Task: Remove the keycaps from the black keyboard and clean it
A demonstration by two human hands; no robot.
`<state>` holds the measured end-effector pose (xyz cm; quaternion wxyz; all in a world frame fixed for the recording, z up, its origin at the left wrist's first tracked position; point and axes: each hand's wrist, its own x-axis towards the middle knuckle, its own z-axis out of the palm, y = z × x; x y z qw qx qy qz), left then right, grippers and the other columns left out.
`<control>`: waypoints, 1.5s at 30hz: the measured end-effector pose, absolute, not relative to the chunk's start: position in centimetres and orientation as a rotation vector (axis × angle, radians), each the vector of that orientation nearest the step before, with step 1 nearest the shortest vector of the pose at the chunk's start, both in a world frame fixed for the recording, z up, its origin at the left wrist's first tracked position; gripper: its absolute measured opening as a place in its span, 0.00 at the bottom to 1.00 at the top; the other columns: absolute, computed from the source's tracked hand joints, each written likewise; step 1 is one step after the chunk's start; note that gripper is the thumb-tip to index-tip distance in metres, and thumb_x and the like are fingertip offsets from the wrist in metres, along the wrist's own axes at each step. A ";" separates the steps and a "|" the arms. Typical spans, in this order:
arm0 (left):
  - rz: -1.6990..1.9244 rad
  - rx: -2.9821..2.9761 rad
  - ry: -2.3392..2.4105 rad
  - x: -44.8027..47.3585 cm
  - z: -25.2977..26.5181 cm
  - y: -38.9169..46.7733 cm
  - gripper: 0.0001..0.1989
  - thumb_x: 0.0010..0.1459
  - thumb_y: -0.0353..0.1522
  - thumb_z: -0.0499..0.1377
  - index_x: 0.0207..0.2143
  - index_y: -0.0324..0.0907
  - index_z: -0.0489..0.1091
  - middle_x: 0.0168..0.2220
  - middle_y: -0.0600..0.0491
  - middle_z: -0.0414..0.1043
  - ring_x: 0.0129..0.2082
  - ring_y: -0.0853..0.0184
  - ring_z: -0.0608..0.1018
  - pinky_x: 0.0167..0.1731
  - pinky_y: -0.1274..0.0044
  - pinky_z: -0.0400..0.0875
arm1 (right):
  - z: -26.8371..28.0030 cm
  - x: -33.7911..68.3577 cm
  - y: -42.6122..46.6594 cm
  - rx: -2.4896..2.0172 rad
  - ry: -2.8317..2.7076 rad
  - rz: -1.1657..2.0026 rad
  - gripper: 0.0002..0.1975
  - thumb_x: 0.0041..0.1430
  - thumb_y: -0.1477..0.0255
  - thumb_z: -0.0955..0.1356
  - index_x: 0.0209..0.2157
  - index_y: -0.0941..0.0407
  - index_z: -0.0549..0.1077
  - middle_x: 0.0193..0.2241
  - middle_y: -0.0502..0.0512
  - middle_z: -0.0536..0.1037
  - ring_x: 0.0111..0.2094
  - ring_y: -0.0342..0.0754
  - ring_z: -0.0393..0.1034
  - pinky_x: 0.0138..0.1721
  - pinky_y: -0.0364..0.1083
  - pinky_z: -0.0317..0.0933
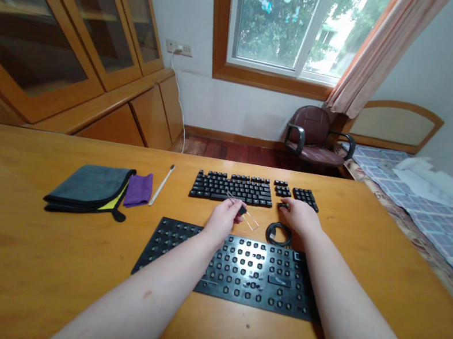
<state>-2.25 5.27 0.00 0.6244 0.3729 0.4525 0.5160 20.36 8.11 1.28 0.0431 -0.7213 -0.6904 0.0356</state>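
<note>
My left hand (pixel 223 217) is closed around the middle of a wire keycap puller (pixel 251 220), whose thin loops stick out on both sides. Off to the right, my right hand (pixel 301 215) pinches at a small black keycap (pixel 282 205) on the table, beside the other loose keycaps. A full set of black keycaps (pixel 232 187) lies in keyboard order beyond my left hand. Nearer to me is the keyboard base (pixel 251 279), stripped of its caps, with bare switches showing. My left forearm covers part of it. Number-pad keycaps (pixel 305 197) lie partly behind my right hand.
A coiled black cable (pixel 278 235) rests between the base and the keycaps. To the left are a folded grey cloth (pixel 90 185), a purple cloth (pixel 139 190) and a thin white brush (pixel 161 186). An office chair (pixel 312 132) stands beyond the table (pixel 71 276).
</note>
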 end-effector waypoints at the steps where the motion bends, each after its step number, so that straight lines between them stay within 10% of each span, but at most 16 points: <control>1: 1.183 0.856 1.042 -2.3 0.0 5.2 0.18 0.46 0.45 0.62 0.28 0.38 0.70 0.25 0.55 0.68 0.20 0.76 0.67 0.22 0.82 0.61 | 1.3 20.5 8.1 -2.213 -2.100 0.120 0.17 0.57 0.63 0.63 0.46 0.50 0.73 0.41 0.56 0.78 0.40 0.52 0.71 0.39 0.45 0.60; 45: 1.187 0.870 1.047 -2.3 -0.2 5.3 0.17 0.47 0.44 0.61 0.28 0.38 0.70 0.25 0.54 0.68 0.20 0.76 0.68 0.22 0.82 0.62 | 0.2 21.2 8.5 -2.021 -2.012 0.155 0.11 0.52 0.66 0.67 0.36 0.51 0.78 0.43 0.52 0.73 0.43 0.47 0.68 0.45 0.42 0.59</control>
